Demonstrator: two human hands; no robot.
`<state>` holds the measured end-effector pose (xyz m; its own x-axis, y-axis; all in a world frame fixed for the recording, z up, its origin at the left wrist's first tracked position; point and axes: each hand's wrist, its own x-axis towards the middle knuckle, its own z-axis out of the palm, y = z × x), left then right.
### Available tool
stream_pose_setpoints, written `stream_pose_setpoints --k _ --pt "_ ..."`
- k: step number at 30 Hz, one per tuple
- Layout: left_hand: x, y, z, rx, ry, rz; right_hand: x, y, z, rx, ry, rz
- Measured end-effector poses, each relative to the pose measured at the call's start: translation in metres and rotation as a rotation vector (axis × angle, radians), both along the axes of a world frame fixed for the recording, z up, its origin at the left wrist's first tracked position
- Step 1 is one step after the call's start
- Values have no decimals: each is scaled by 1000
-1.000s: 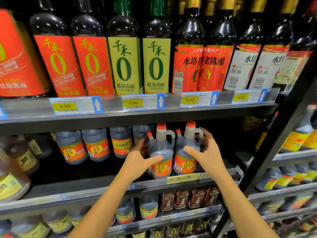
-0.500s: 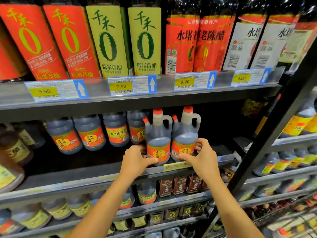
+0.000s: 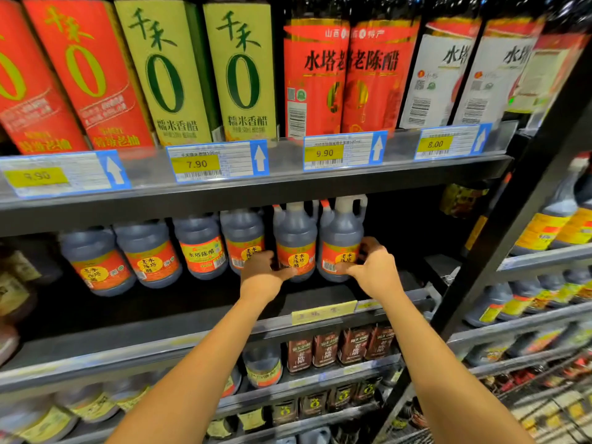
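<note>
We hold two jugs on the shelf.
Our left hand (image 3: 262, 274) clasps the left jug (image 3: 296, 238) at its label, and our right hand (image 3: 374, 270) clasps the right jug (image 3: 341, 232). Both stand upright, side by side, just above the yellow strip (image 3: 323, 312).

Six vinegar jugs (image 3: 147, 261) stand below the upper shelf (image 3: 288, 195). Four price tags (image 3: 217, 160) line its edge; two green-labelled bottles (image 3: 166, 75) stand on it.
</note>
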<state>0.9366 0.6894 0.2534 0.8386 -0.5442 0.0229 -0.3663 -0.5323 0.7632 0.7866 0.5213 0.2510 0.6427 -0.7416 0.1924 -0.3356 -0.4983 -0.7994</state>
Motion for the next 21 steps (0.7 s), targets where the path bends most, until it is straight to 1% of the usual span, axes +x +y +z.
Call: stream_pose_setpoints --k 8,15,18,21 --pt "3 -24 -5 67 -78 81 30 -27 0 229 -31 58" --pt "-1 -31 -8 76 -101 143 48 -40 -3 213 28 74" --pt "-1 -30 -8 76 -101 149 43 -37 -2 172 64 86" --pt "0 -27 -6 96 -97 129 34 -30 0 54 198 89"
